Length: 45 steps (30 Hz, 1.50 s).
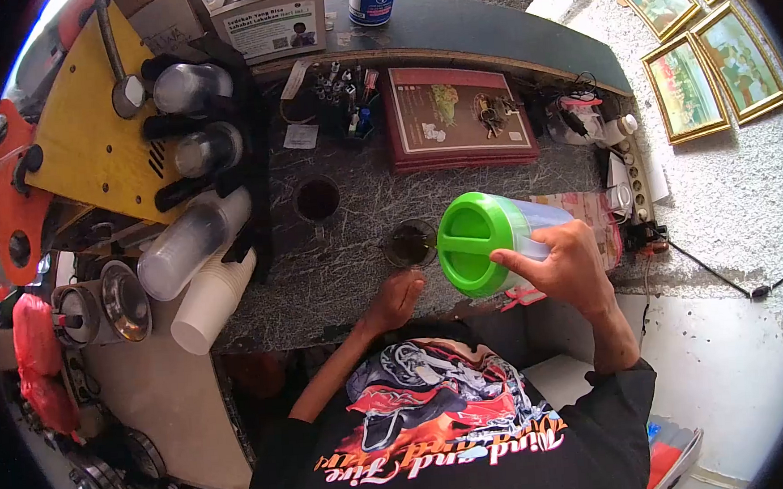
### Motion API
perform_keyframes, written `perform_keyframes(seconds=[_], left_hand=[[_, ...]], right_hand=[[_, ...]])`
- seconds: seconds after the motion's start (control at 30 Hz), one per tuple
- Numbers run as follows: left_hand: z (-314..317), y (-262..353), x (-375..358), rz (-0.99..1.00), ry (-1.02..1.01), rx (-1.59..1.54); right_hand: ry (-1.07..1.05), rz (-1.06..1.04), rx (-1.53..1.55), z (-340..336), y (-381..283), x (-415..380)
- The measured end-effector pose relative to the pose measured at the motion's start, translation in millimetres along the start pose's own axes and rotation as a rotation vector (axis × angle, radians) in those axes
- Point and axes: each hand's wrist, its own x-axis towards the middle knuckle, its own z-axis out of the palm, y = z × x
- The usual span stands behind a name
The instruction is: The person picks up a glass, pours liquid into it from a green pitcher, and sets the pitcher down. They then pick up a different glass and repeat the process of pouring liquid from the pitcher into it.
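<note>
My right hand (pixel 565 265) grips the handle of a clear plastic pitcher (pixel 533 215) with a bright green lid (pixel 475 244). The pitcher is tilted, its lid end to the left beside a glass (pixel 409 243) holding a dark liquid. No stream of liquid can be made out. My left hand (pixel 397 300) is closed with curled fingers near the table's front edge, just below that glass and apart from it; I see nothing in it. Farther left stands a second glass (pixel 318 199) with darker content.
Dark red boxes (pixel 460 115) with keys on top lie at the back of the table (pixel 358 282). A pen holder (pixel 356 112) stands beside them. Stacked plastic cups (pixel 182 257) and paper cups (pixel 214 300) project from the left. A power strip (pixel 637 189) runs along the right wall.
</note>
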Motion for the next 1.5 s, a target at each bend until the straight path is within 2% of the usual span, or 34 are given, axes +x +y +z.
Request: perform_keyframes(seconds=[0.37, 0.43, 0.53, 0.77, 0.83, 1.07, 1.17, 1.23, 1.27, 1.33, 1.47, 1.5], left_hand=[[0.4, -2.8, -2.0, -0.056, -0.038, -0.014], [2.0, -5.7, -1.8, 0.031, 0.013, 0.023], [1.4, -5.1, -3.5, -0.048, -0.029, 0.015], [2.3, -4.9, -3.0, 0.004, 0.010, 0.022], [1.6, -9.9, -4.2, -0.021, -0.041, 0.072], [3.4, -10.3, -5.0, -0.046, -0.022, 0.056], [3.3, -8.2, -4.7, 0.013, 0.015, 0.052], [1.2, 2.4, -4.4, -0.126, -0.032, 0.034], [2.8, -1.7, -4.3, -0.127, -0.034, 0.035], [5.4, -9.1, -2.6, -0.031, 0.003, 0.012], [6.9, -10.4, -3.5, 0.032, 0.044, 0.029], [8.2, -14.5, -4.9, 0.033, 0.052, 0.036]], right_hand=[[-0.001, -0.008, 0.012, -0.6, -2.1, 0.9], [0.057, -0.032, 0.024, 1.8, -2.4, 1.4], [0.055, -0.026, 0.019, 1.7, -2.7, 0.8], [0.006, -0.011, -0.008, -3.6, -3.3, -1.0], [-0.004, -0.006, 0.010, -3.1, -3.4, -1.7], [0.016, -0.016, 0.025, -1.0, 0.1, -2.9], [0.009, 0.023, 0.044, -1.4, -0.3, -4.1], [0.003, 0.076, 0.169, 0.6, 2.8, -6.5], [0.005, 0.078, 0.171, 1.3, 4.8, -8.0], [0.044, 0.070, 0.259, 3.4, 10.0, -10.7], [0.109, 0.062, 0.325, 16.3, 33.2, -19.5], [0.122, 0.134, 0.418, 17.8, 41.5, -23.3]])
